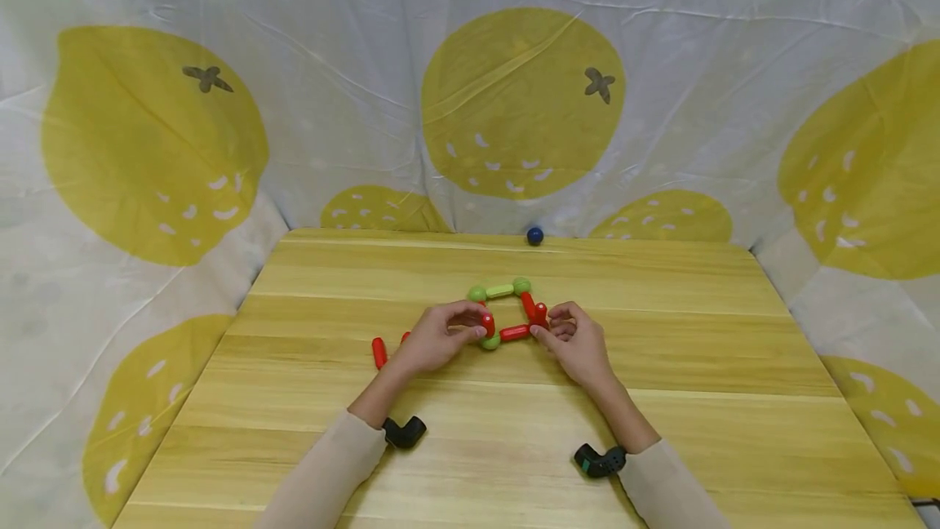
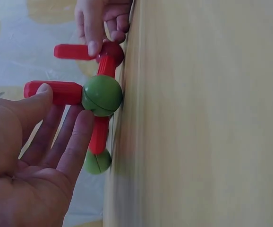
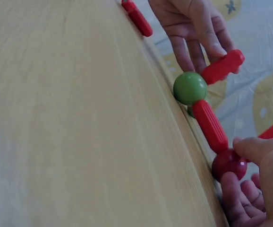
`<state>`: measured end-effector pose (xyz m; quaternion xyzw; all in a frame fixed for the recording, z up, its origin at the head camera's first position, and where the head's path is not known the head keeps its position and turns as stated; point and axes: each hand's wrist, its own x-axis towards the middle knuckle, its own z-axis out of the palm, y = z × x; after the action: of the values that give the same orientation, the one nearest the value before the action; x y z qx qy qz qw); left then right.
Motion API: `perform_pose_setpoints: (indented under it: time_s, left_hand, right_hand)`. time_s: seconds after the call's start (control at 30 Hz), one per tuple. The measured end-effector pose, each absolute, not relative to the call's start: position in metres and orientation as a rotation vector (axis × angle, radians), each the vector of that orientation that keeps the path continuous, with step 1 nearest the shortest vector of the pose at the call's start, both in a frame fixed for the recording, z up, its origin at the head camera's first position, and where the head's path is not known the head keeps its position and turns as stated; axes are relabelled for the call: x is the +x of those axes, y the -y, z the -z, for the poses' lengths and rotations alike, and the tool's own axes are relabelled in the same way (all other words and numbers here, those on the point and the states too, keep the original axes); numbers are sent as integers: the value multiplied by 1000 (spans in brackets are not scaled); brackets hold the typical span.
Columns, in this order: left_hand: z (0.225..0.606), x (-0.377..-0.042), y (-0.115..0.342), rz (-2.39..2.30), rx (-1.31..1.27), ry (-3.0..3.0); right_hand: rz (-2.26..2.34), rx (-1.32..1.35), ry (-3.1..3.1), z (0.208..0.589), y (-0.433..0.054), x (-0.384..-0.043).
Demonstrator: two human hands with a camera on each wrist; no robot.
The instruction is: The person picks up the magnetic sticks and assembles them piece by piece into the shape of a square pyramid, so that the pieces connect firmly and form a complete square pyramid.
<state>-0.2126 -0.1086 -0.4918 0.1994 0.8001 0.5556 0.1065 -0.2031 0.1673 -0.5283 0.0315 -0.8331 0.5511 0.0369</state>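
On the table, several rods and balls join into a four-sided frame. Its near left corner is a green ball [image 2: 102,96] with a red rod [image 2: 61,92] standing upright on it. My left hand [image 1: 435,339] pinches that rod between thumb and fingers. At the near right corner is a dark red ball [image 3: 229,164], also bearing an upright red rod [image 2: 73,51]. My right hand [image 1: 583,347] holds this ball with thumb and fingertips. A red rod [image 1: 514,333] links the two near balls. Along the far side, a light green rod [image 1: 500,291] lies between two green balls.
Loose red rods [image 1: 379,353] lie left of my left hand, one partly hidden by it. A dark blue ball [image 1: 534,236] sits at the table's far edge. Behind the wooden table [image 1: 705,317] hangs a lemon-patterned cloth [image 1: 683,104], which also runs along both sides.
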Motion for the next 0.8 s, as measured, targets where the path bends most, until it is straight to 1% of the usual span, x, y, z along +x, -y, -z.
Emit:
perform_pose_setpoints:
  time_s: [0.27,0.43,0.6,0.8]
  left_hand:
    - [491,-208,85,-1587,704,-2377]
    - [490,-207,85,-1603,677,-2347]
    - [484,-211,107,-1638,657,-2391]
    - [482,-212,164,-1603,587,-2531]
  right_hand:
    - [-1802,-15,2456,525,-172,-204]
    - [-1942,34,2415,528,-171,-207]
    - [-1995,63,2398,529,-167,-206]
    - [-1863,-1,2483,530,-163,-206]
